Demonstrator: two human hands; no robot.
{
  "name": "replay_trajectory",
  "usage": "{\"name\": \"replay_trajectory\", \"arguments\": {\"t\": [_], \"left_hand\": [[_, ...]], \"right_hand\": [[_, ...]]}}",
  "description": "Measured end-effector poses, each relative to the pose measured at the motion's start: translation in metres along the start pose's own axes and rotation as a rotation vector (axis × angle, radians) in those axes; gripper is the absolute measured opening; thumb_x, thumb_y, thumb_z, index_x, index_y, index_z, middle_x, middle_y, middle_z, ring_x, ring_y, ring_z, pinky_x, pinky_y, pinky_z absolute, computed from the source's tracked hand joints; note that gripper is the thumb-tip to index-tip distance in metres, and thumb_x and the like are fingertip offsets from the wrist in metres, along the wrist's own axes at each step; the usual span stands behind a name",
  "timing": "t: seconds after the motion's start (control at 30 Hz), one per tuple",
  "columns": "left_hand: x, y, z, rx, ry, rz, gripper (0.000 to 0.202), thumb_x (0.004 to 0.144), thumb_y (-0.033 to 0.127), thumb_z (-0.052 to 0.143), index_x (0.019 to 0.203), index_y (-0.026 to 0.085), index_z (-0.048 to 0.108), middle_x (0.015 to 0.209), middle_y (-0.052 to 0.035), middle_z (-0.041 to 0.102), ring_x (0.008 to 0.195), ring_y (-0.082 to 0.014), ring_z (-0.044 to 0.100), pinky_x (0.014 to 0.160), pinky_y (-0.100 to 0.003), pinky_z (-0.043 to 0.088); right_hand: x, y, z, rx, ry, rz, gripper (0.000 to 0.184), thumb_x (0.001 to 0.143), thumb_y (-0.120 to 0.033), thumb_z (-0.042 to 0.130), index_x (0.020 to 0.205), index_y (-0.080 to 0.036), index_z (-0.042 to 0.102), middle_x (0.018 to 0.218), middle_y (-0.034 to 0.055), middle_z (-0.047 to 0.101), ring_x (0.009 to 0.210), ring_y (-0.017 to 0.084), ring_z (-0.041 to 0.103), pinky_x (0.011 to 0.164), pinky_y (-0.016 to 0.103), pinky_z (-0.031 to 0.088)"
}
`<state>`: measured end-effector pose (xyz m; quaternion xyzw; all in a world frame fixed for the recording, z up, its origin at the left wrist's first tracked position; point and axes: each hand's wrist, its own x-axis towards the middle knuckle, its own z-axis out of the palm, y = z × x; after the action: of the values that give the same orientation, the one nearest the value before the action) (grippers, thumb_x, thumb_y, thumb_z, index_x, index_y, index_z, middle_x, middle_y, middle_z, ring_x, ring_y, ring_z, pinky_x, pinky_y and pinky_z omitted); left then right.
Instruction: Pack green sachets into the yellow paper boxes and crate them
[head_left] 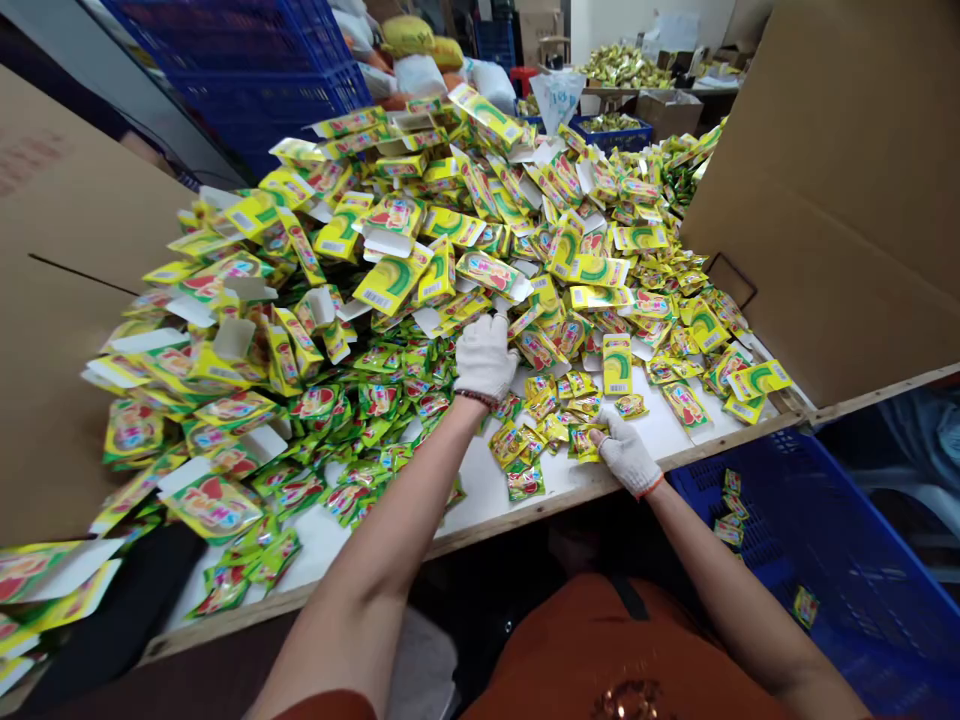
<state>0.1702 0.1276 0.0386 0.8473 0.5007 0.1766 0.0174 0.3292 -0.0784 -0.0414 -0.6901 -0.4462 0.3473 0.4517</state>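
Observation:
My left hand (486, 358), in a white knitted glove, reaches into the front of a heap of small cartons. Its fingers curl down beside a yellow carton (463, 312); what lies under them is hidden. At the table's front edge my right hand (628, 455), also gloved, has its thumb and fingers closed on a small yellow packet (583, 442). More yellow packets (553, 428) lie between the hands. Left of my left arm spread many green packets (379, 400) with a red fruit print. A closed-looking yellow carton (617, 364) lies just beyond my right hand.
The white table (480, 470) has a wooden front edge. Cardboard panels stand at left (52, 300) and right (832, 200). Below right is a blue crate (862, 560) with several packets inside. Stacked blue crates (247, 75) and filled sacks (420, 75) are behind the heap.

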Motion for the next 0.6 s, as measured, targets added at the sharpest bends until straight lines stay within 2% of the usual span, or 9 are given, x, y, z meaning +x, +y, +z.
{"name": "replay_trajectory", "arguments": {"t": [0.03,0.1,0.17,0.2,0.27,0.37,0.43,0.5,0.6], "left_hand": [[0.006,-0.004,-0.004,0.059,-0.034,-0.006,0.041,0.086,0.025,0.051,0.125,0.015,0.056,0.115,-0.0171,0.063,0.111,-0.0324,0.056,0.092,-0.04,0.041],[0.002,-0.006,-0.014,0.13,-0.023,0.014,0.034,0.089,0.022,0.043,0.118,0.016,0.061,0.107,-0.0162,0.065,0.105,-0.0316,0.059,0.088,-0.04,0.042],[-0.02,-0.003,-0.023,0.178,0.033,0.064,0.033,0.091,0.023,0.04,0.114,0.016,0.063,0.106,-0.0167,0.065,0.105,-0.0325,0.059,0.088,-0.042,0.042],[-0.035,0.001,-0.027,0.199,0.018,0.078,0.033,0.092,0.024,0.04,0.112,0.016,0.064,0.103,-0.0167,0.065,0.104,-0.0331,0.059,0.086,-0.043,0.043],[-0.068,0.008,-0.03,0.169,-0.101,0.116,0.033,0.092,0.026,0.042,0.115,0.016,0.064,0.1,-0.0155,0.066,0.1,-0.0321,0.062,0.083,-0.042,0.046],[-0.101,0.011,-0.028,-0.044,-0.295,0.317,0.047,0.091,0.025,0.047,0.137,0.017,0.051,0.12,-0.0127,0.065,0.11,-0.026,0.062,0.089,-0.037,0.05],[-0.107,0.004,-0.026,-0.115,-0.34,0.428,0.055,0.087,0.017,0.047,0.142,0.02,0.046,0.134,-0.0109,0.059,0.12,-0.0233,0.057,0.098,-0.035,0.048],[-0.106,-0.007,-0.026,-0.061,-0.398,0.495,0.058,0.079,0.013,0.052,0.137,0.02,0.051,0.138,-0.0122,0.056,0.124,-0.0271,0.055,0.102,-0.04,0.046],[-0.108,-0.019,-0.029,0.033,-0.553,0.58,0.057,0.069,0.021,0.065,0.126,0.018,0.059,0.138,-0.0158,0.054,0.124,-0.036,0.053,0.101,-0.05,0.044]], "right_hand": [[0.0,0.001,0.001,0.025,-0.004,0.015,0.02,0.078,-0.036,0.056,0.093,-0.023,0.059,0.077,0.0021,0.06,0.072,0.021,0.056,0.064,0.036,0.05],[-0.001,0.001,0.001,0.078,-0.033,0.054,0.023,0.078,-0.036,0.057,0.097,-0.023,0.059,0.082,0.0026,0.061,0.072,0.021,0.058,0.062,0.035,0.051],[0.0,0.001,-0.001,0.119,-0.043,0.069,0.025,0.076,-0.033,0.058,0.1,-0.024,0.059,0.087,0.0033,0.063,0.076,0.021,0.06,0.064,0.035,0.053],[0.001,0.0,-0.003,0.132,-0.04,0.062,0.027,0.075,-0.031,0.06,0.101,-0.023,0.059,0.09,0.0038,0.064,0.08,0.021,0.061,0.066,0.035,0.054],[0.002,-0.001,-0.006,0.169,-0.033,0.06,0.033,0.074,-0.03,0.062,0.106,-0.022,0.06,0.095,0.0046,0.065,0.084,0.02,0.062,0.07,0.034,0.056],[0.005,-0.002,-0.008,0.268,-0.044,0.128,0.04,0.074,-0.038,0.065,0.109,-0.02,0.058,0.095,0.0048,0.067,0.077,0.018,0.063,0.065,0.032,0.056],[0.005,-0.002,-0.007,0.324,-0.02,0.164,0.041,0.072,-0.044,0.067,0.104,-0.021,0.057,0.092,0.0043,0.067,0.072,0.017,0.062,0.061,0.03,0.055],[0.005,-0.002,-0.006,0.333,0.02,0.16,0.041,0.07,-0.047,0.069,0.099,-0.021,0.056,0.088,0.0033,0.066,0.07,0.016,0.06,0.061,0.029,0.055],[0.003,0.0,-0.005,0.285,0.067,0.107,0.038,0.071,-0.048,0.068,0.094,-0.021,0.054,0.083,0.0016,0.063,0.067,0.014,0.057,0.06,0.027,0.053]]}}
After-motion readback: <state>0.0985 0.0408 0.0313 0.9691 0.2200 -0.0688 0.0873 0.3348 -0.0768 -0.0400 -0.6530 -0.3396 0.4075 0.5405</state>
